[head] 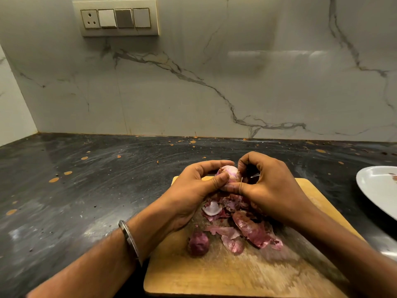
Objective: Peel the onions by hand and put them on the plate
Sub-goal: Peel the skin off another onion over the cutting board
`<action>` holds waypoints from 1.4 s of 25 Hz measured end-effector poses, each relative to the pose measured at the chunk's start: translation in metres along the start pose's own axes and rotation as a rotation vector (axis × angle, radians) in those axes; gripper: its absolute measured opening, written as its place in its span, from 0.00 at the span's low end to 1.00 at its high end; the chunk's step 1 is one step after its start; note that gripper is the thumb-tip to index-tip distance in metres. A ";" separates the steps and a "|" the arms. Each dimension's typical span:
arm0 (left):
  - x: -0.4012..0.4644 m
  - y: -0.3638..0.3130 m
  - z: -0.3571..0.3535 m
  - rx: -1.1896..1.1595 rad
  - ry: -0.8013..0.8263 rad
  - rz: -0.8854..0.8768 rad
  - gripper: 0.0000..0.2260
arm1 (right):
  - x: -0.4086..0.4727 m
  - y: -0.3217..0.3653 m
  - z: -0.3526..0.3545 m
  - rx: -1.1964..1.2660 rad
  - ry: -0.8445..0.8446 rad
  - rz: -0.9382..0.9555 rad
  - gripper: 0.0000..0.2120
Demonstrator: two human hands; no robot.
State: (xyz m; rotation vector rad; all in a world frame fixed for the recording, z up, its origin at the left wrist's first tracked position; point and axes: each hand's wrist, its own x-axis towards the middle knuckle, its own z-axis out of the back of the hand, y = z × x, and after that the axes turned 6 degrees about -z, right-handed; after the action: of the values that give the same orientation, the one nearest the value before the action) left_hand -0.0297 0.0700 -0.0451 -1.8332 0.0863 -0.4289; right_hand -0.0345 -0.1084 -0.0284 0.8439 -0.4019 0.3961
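The white plate [373, 186], cut off at the right edge, held only a reddish scrap too small to identify, while above the cutting board [214, 274] the left hand [193, 190] gripped a pale, mostly peeled onion [228, 174] and the right hand [268, 186] pinched its side.

No text, label, brand, number or sign can be read anywhere in the view. The cream plastic switch panel with one round-pin socket and three blank rocker switches [116, 17] on the marble wall carries no legible marking, and the white plate [374, 186] at the right edge bears no print.
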 end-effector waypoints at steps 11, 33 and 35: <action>0.001 -0.001 0.001 -0.049 -0.015 -0.018 0.18 | -0.003 0.006 -0.004 0.055 -0.037 0.026 0.21; 0.003 -0.001 0.002 -0.163 -0.019 -0.017 0.17 | -0.003 0.006 -0.005 0.026 -0.066 0.039 0.14; 0.004 -0.002 0.003 -0.170 -0.021 -0.009 0.17 | -0.003 0.007 -0.003 0.042 -0.079 0.031 0.18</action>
State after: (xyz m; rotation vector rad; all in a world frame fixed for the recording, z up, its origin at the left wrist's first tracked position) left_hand -0.0255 0.0721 -0.0431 -2.0056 0.1029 -0.4191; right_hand -0.0401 -0.1023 -0.0279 0.8970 -0.4820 0.4020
